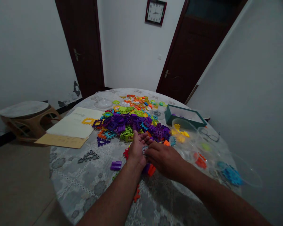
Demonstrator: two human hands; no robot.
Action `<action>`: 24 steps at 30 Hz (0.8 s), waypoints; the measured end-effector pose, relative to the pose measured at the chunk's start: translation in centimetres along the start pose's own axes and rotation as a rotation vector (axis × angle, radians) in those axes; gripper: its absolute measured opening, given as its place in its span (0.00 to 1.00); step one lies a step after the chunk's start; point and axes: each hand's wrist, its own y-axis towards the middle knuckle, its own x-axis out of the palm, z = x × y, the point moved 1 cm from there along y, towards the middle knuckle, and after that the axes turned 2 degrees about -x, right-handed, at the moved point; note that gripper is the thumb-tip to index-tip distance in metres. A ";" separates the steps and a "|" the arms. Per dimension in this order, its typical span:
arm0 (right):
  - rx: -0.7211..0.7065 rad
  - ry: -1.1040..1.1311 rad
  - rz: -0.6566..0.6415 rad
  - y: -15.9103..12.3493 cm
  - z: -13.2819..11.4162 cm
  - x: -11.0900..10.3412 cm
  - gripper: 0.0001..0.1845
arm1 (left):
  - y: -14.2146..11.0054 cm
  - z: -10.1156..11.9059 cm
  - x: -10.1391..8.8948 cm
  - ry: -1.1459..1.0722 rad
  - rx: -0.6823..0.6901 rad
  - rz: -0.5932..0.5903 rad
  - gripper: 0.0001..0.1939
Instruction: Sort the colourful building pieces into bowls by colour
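Over the near middle of the table, my left hand (137, 150) is turned palm up and cupped, with its thumb raised. A small light grey plastic piece (144, 148) rests in it. My right hand (162, 157) closes in a pinch at that same piece, its fingertips against the left palm. The piece is small and partly covered, so its shape is unclear. Just beyond the hands rises a heap of interlocking plastic building pieces (118, 122), mostly purple and green. A purple piece (116, 165) lies left of my left wrist, and an orange piece (151, 170) shows beneath my hands.
Clear plastic tubs (184, 125) with yellow, orange and blue pieces stand on the right, beside glasses (209, 135) and a green-rimmed box (184, 114). Paper sheets (73, 122) and a grey triangular piece (89, 156) lie left. A stool (25, 110) stands beyond the table (68, 188).
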 end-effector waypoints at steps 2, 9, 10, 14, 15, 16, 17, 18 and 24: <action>-0.011 0.023 0.052 0.1 0.8 -0.1 0.08 | 0.0 -0.1 0.0 -0.010 -0.029 -0.035 0.28; 0.318 0.608 0.182 1.6 8.0 -3.5 0.11 | -0.1 -0.5 -0.3 -0.013 -0.004 -0.118 0.28; 0.395 0.663 0.171 2.3 9.5 -3.9 0.12 | -0.2 -0.5 -0.4 -0.012 0.003 -0.114 0.28; 0.678 0.626 0.246 6.2 15.4 -5.3 0.12 | -0.3 -0.3 -0.5 -0.015 0.008 -0.103 0.27; 0.726 0.594 0.293 7.4 16.6 -5.7 0.12 | -0.3 -0.3 -0.5 -0.016 0.006 -0.103 0.27; 0.762 0.564 0.346 8.4 17.7 -6.2 0.14 | -0.3 -0.2 -0.4 -0.016 0.004 -0.101 0.26; 0.784 0.542 0.398 9.4 18.7 -6.6 0.15 | -0.3 -0.1 -0.4 -0.016 0.003 -0.099 0.26; 0.799 0.526 0.446 10.3 19.5 -7.0 0.17 | -0.3 -0.1 -0.4 -0.016 0.002 -0.095 0.25; 0.817 0.500 0.616 12.3 21.3 -7.2 0.21 | -0.4 0.3 -0.5 -0.027 0.007 -0.100 0.24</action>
